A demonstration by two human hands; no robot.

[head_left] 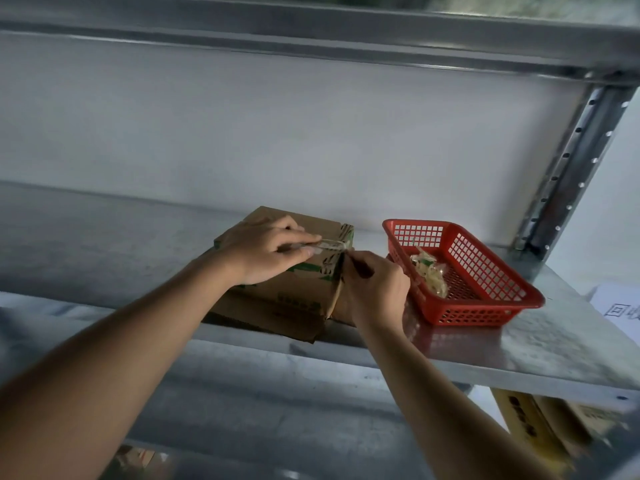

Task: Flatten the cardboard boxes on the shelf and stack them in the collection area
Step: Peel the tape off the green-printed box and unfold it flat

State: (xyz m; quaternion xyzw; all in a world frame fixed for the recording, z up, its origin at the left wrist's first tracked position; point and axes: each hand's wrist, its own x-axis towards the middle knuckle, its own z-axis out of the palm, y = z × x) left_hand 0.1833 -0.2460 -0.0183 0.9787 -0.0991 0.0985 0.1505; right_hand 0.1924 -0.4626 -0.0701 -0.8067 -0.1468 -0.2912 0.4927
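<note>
Galvanised metal shelving unit [519,344] fills view, mottled grey surface, front lip catching pale light. Upper shelf beam [311,32] runs across top, dull grey. Perforated steel upright [568,171] at right, row of holes, tilted in wide-angle view. Plain white wall [277,133] behind shelf, evenly lit, slightly bluish. White paper sign [616,310] with black characters at right edge, partly cut off. Lower shelf level [242,410] dim, shadowed. Light soft, diffuse.
</note>
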